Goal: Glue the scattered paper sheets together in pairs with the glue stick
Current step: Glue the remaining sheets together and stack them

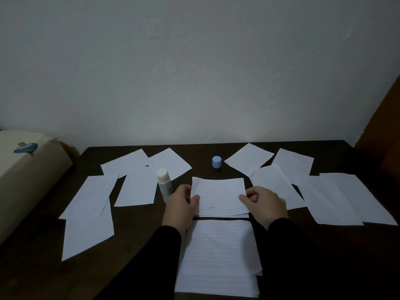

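While both hands pinch the lined sheet (218,194) — left hand (180,202), right hand (265,202), fingers clamped on its side edges | glue stick (163,182) uncapped, upright | blue cap (216,161) apart on desk (138,239)

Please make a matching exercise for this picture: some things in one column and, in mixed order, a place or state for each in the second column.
Things:
1. glue stick
2. blue cap
3. lined sheet
4. stack of sheets

Places or states:
a. held at both side edges by the left hand and the right hand
b. nearest the person, between the sleeves
c. upright and uncapped, beside the left hand
d. alone near the far edge of the table

Pairs: 1-c, 2-d, 3-a, 4-b
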### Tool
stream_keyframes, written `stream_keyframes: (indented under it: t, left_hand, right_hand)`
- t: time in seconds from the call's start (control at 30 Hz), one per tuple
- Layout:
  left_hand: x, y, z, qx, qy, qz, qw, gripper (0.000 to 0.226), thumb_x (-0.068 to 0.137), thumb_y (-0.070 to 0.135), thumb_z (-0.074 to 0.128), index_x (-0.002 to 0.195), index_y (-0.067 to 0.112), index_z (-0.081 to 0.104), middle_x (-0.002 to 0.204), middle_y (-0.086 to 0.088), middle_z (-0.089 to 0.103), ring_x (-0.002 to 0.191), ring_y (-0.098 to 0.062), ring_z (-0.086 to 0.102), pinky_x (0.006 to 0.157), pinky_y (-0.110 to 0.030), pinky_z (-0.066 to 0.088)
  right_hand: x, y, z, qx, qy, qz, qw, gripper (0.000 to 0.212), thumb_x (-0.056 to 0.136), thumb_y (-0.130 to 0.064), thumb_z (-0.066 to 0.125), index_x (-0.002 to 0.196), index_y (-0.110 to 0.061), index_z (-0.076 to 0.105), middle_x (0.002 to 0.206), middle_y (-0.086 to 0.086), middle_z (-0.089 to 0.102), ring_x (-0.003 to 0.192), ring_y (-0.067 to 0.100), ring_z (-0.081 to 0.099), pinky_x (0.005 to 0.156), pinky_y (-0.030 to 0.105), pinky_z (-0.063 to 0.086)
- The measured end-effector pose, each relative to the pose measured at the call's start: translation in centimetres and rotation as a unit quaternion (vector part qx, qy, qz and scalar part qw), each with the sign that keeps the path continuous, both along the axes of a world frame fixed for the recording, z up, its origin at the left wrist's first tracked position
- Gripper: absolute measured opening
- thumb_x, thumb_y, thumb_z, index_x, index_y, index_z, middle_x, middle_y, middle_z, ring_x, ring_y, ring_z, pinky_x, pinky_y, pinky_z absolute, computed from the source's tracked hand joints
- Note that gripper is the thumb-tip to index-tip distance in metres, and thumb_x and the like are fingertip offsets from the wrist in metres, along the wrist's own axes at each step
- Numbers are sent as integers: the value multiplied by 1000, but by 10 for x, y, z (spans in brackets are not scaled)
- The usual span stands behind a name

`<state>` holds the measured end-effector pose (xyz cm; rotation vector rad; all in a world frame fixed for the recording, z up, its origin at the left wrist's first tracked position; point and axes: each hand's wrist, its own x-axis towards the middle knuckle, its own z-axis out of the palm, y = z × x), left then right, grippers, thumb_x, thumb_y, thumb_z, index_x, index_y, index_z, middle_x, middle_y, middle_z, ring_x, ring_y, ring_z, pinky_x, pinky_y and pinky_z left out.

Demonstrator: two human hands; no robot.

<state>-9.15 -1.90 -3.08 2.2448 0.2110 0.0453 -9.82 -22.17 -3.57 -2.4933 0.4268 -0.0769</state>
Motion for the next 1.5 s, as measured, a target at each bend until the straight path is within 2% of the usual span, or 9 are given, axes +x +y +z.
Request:
stream_keyframes:
  t: [0.23,0.33,0.5,0.63,0.73,0.87,1.0,1.23,1.5]
  left_hand:
    - [3,-1,-1,38,5,-13,999,30,94,26,59,123,19,56,98,5,61,86,-7,54,84,-22,47]
    - [1,-2,0,109,-11,-27,994,27,94,27,57,120,19,53,110,0,60,95,-12,55,89,-27,49]
    - [-3,-9,4,221,-84,-58,970,31,98,26,49,128,22,44,121,0,48,100,-15,57,79,-23,47]
    - [7,-17,2,270,-157,-143,939,36,100,32,43,134,23,47,133,2,45,113,-13,49,93,-25,43]
    - [17,-22,-2,319,-113,-235,911,47,102,38,32,147,24,33,154,5,29,140,-16,26,112,-39,27]
    - [21,-24,-11,378,-11,-315,871,52,104,39,18,154,24,10,162,4,4,148,-19,2,118,-49,9]
    - [24,-21,-15,374,40,-273,885,61,101,49,15,154,20,2,161,3,-5,148,-15,-2,118,-47,6]
    - [16,-26,-16,392,92,-207,892,71,99,56,13,153,13,-4,161,-5,-9,148,-21,-6,118,-48,6]
    - [6,-16,-5,358,138,-211,899,72,100,52,25,153,13,-5,161,-4,-9,148,-22,-4,118,-46,8]
  right_hand:
    - [4,-2,-5,-43,15,13,999,34,90,-51,58,114,-28,62,82,-14,61,89,11,59,96,35,34]
    - [3,0,-6,-85,16,25,996,34,90,-52,58,115,-29,60,80,-14,59,86,10,58,93,34,33]
    - [4,6,1,-164,-5,41,986,47,90,-54,53,130,-29,51,115,-5,58,108,15,52,95,34,41]
    - [8,18,10,-187,-37,166,967,43,98,-43,44,139,-31,43,140,-6,43,130,13,36,108,33,28]
    - [13,29,10,-185,19,249,950,50,102,-38,35,150,-26,28,160,-6,16,148,16,7,119,44,9]
    - [16,33,-8,-194,104,297,929,56,104,-41,17,154,-24,0,162,-7,-10,148,19,-12,117,52,-2]
    - [16,30,-17,-208,110,291,927,56,104,-43,12,154,-26,-5,161,-7,-14,148,17,-15,116,51,-6]
    - [10,31,-15,-205,129,246,939,63,102,-50,16,154,-23,-7,161,-3,-15,148,17,-14,117,51,-4]
    - [2,34,-10,-202,199,209,936,70,100,-54,16,152,-18,-14,159,2,-23,147,20,-19,116,53,-4]
